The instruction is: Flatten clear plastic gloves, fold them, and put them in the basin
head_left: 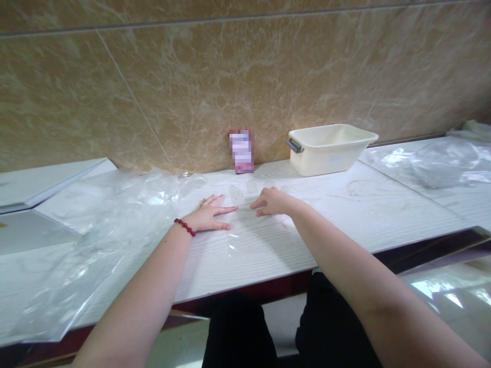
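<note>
My left hand (210,217), with a red bead bracelet (184,227) at the wrist, lies palm down on the white wood-grain table (322,225). Its fingers are spread. My right hand (271,201) rests opposite, fingers bent downward, with a gap between thumb and forefinger. Between and below the hands is a thin, flat piece of clear plastic (232,249), visible mostly by its glints; its outline is hard to make out. Nothing shows gripped in either hand.
A cream plastic bin (322,161) with a grey handle stands against the marbled wall. A blurred reddish card (241,152) leans there too. Crumpled clear plastic (111,230) covers the left, beside an opened white box (49,184). More clear plastic (437,161) lies far right.
</note>
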A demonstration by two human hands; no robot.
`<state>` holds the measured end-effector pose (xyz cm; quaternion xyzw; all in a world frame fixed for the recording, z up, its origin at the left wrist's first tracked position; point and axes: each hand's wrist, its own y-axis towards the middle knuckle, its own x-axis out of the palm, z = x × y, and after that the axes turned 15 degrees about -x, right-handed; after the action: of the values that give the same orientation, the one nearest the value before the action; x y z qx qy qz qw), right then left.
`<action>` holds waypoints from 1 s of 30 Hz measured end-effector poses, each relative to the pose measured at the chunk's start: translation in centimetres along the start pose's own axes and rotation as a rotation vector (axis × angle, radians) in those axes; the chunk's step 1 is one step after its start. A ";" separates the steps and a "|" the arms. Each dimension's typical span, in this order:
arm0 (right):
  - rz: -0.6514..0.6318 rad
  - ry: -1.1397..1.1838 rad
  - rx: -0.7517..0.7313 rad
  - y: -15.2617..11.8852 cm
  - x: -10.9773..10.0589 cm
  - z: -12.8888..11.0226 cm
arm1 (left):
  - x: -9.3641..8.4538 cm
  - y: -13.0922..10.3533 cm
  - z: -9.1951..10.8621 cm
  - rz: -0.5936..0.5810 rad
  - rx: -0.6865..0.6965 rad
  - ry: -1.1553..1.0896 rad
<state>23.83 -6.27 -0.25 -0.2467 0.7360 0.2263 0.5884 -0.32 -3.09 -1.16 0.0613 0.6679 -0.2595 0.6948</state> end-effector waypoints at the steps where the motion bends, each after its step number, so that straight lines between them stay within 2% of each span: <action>1: 0.001 0.006 -0.006 0.0 0.0 0.1 | 0.0 0.0 0.0 -0.001 0.000 0.001; 11: -0.042 -0.011 -0.059 -0.2 -0.4 0.2 | 0.0 -0.1 -0.1 0.004 0.016 0.026; 19: -0.094 0.004 -0.009 -0.3 -0.7 0.2 | 0.0 0.1 -0.3 -0.005 0.013 0.041; 26: -0.089 0.001 -0.005 -0.3 -0.6 0.0 | -0.1 -0.2 -0.3 0.010 0.029 0.016; 28: -0.060 -0.026 -0.011 -0.4 -0.7 0.1 | -0.3 -0.3 -0.3 0.036 0.043 -0.006; 30: 0.039 -0.073 0.016 -0.7 -1.1 0.8 | -0.5 -0.4 -0.4 0.082 0.065 -0.048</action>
<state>25.03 -6.22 0.63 -0.2190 0.7206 0.2406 0.6123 -0.84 -3.15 -0.63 0.1048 0.6392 -0.2538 0.7184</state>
